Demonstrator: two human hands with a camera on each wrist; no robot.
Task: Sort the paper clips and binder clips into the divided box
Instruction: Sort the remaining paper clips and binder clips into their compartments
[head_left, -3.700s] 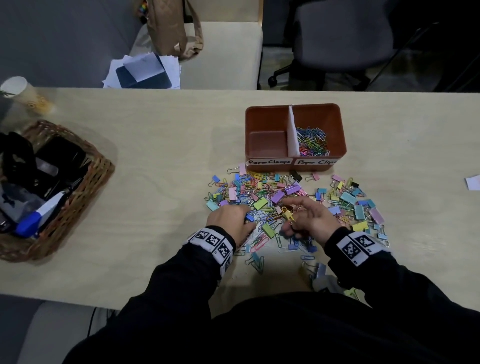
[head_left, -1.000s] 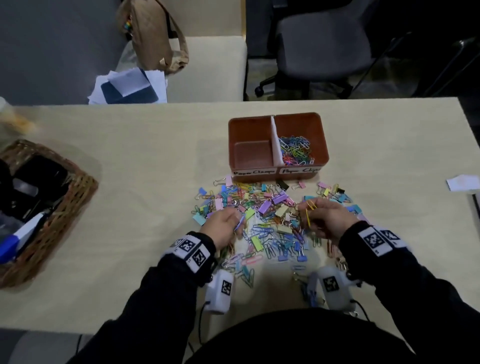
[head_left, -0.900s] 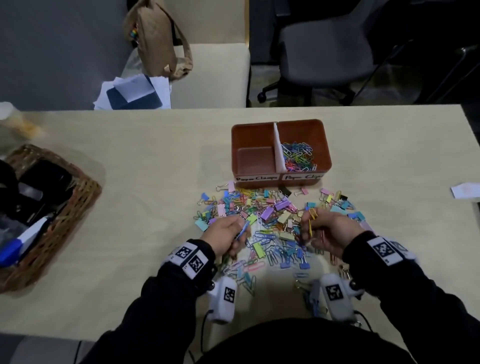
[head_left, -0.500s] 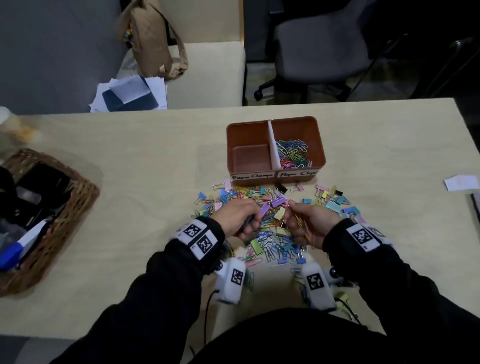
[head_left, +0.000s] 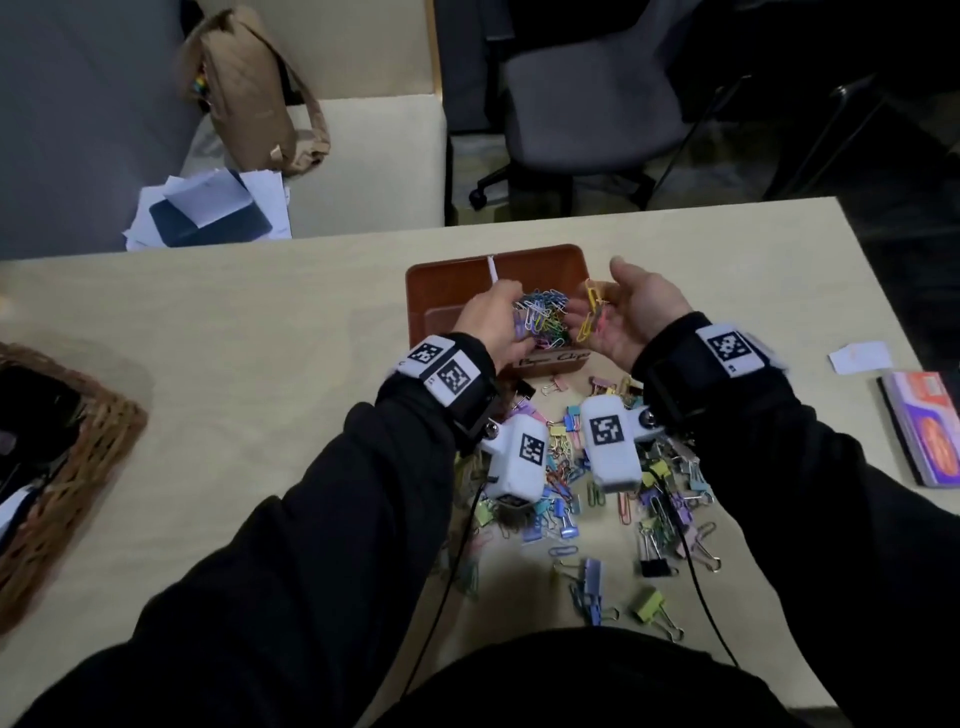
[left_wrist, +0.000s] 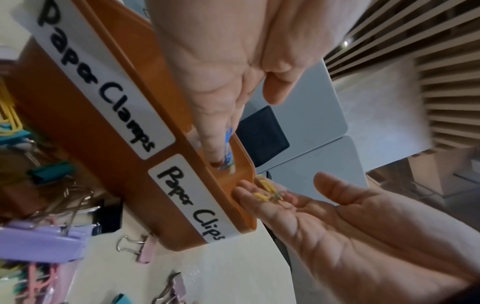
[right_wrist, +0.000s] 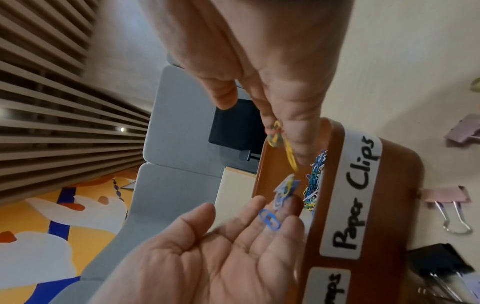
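Observation:
The brown divided box (head_left: 441, 275) stands mid-table with a white divider (head_left: 491, 267). Its labels read "Paper Clamps" (left_wrist: 103, 90) and "Paper Clips" (right_wrist: 355, 195). Both hands hover over the right compartment, above a heap of coloured paper clips (head_left: 545, 317). My left hand (head_left: 511, 306) has its fingers stretched out, and blue paper clips (right_wrist: 270, 220) are slipping off the fingertips. My right hand (head_left: 597, 306) is turned palm-up, with yellow paper clips (head_left: 592, 301) sliding from its fingers. The mixed pile of binder clips and paper clips (head_left: 571, 467) lies on the table under my wrists.
A wicker basket (head_left: 78, 441) with dark items sits at the left edge. A white paper slip (head_left: 860, 356) and a coloured packet (head_left: 930, 431) lie at the right. Behind the table are a seat with a brown bag (head_left: 249, 88), papers (head_left: 208, 208), and an office chair (head_left: 597, 93).
Both hands have lifted off the pile and moved forward over the box's right compartment. Their fingers have uncurled, and the gathered paper clips are dropping out.

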